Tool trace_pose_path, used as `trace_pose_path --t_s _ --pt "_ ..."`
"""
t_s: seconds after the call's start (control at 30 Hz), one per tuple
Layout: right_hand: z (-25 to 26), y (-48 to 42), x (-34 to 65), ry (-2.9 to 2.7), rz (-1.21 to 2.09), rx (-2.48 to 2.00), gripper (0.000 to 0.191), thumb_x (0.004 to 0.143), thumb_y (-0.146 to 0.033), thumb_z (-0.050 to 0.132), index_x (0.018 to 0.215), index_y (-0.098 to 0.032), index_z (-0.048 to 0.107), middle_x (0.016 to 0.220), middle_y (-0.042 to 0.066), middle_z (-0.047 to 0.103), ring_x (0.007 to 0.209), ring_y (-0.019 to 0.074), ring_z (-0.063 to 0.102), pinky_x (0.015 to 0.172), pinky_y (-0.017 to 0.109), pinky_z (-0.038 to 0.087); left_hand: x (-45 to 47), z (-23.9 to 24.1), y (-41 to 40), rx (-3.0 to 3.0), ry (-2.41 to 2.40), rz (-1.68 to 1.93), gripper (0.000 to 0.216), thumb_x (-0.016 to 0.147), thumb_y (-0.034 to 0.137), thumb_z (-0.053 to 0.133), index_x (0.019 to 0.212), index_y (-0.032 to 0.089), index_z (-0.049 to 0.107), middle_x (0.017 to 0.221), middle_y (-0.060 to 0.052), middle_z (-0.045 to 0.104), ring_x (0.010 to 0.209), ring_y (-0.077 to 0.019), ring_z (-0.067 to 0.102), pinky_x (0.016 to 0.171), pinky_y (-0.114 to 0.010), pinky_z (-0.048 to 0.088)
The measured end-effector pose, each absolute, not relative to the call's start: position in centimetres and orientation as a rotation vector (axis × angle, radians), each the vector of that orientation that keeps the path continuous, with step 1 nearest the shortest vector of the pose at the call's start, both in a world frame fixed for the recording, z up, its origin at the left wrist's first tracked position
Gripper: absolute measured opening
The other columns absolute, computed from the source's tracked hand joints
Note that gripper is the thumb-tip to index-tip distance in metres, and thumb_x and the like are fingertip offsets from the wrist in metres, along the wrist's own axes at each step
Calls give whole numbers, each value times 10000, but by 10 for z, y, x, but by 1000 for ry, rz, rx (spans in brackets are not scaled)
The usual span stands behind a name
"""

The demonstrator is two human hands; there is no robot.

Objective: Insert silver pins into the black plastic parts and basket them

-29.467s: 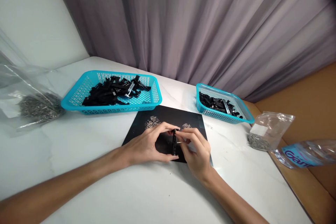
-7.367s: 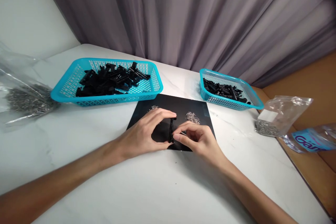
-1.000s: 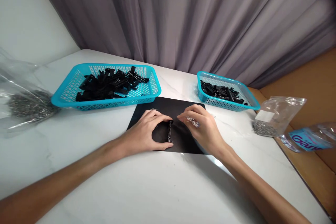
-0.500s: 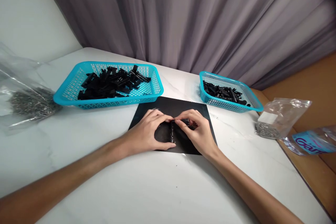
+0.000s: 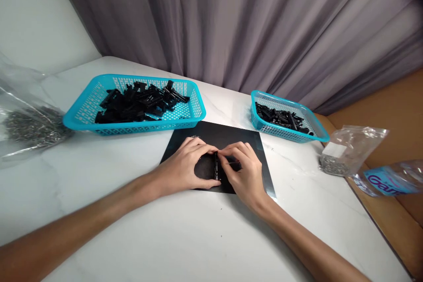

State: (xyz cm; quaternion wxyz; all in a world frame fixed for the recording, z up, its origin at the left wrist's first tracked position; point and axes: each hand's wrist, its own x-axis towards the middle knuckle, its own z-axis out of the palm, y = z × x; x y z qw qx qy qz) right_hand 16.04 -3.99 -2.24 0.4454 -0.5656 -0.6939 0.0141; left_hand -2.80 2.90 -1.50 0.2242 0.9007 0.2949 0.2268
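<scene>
Head view: black part (image 5: pixel 216 168) sits between left hand (image 5: pixel 183 165) (pinching both ends) and right hand (image 5: pixel 246 168), gripping a thin pin (image 5: pixel 233 163).

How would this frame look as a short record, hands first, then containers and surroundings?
Left hand: thumb and fingers span a slim black part end to end
Right hand: fingertips at the part's far end; a thin metallic piece shows beside its fingers
Under hands: black mat on white table
Baskets: larger blue basket left, smaller blue basket right, both holding black parts
Clear bags: left bag, right bag, each with metal pieces
Far right: labelled bottle
</scene>
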Motion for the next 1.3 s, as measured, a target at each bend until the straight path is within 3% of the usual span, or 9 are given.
trace_pose_path --t_s 0.37,0.6,0.77,0.87,1.07,1.2,1.3 --pt "-30 -42 154 -1818 -280 -1396 203 984 -107 560 870 -196 702 839 41 708 735 168 606 636 304 465 -26 -16 28 2434 816 669 626 682 491 880 1195 201 668 1118 -91 643 1124 -317 545 1004 -500 496" --pt "-18 -44 171 -1747 299 -1390 189 979 -189 603 1014 -239 782 956 42 730 828 187 625 693 312 494 -25 -18 28 2443 830 694 652 664 477 888 1222 223 670 1120 -82 651 1112 -314 553 1009 -501 496" --pt "-10 -35 183 -1529 697 -1441 154 936 -325 686 970 -245 812 937 23 771 627 143 533 579 298 410 -27 -19 27 2459 837 671 656 668 503 882 1212 216 653 1122 -84 646 1126 -317 542 1008 -502 499" --pt "-9 -30 186 -1484 783 -1439 185 913 -378 713 926 -227 817 943 38 786 649 154 563 573 299 388 -28 -18 28 2461 839 665 649 677 504 875 1214 219 647 1120 -81 644 1120 -312 541 1008 -499 498" --pt "-14 -34 182 -1651 466 -1440 131 956 -286 657 886 -228 752 873 21 746 679 161 559 606 298 416 -26 -17 29 2481 833 659 652 685 498 870 1221 204 643 1138 -87 643 1124 -310 544 1014 -491 492" --pt "-18 -37 176 -1791 195 -1440 134 1006 -245 585 971 -241 715 964 40 738 838 191 628 684 308 472 -26 -19 28 2494 825 687 659 680 501 871 1218 197 642 1130 -89 646 1107 -308 553 1008 -488 492" --pt "-21 -38 172 -1830 110 -1442 127 1015 -238 579 996 -236 704 984 40 734 851 185 643 694 305 490 -27 -20 28 2489 823 713 662 669 505 874 1210 197 648 1119 -88 649 1099 -311 559 999 -486 492"
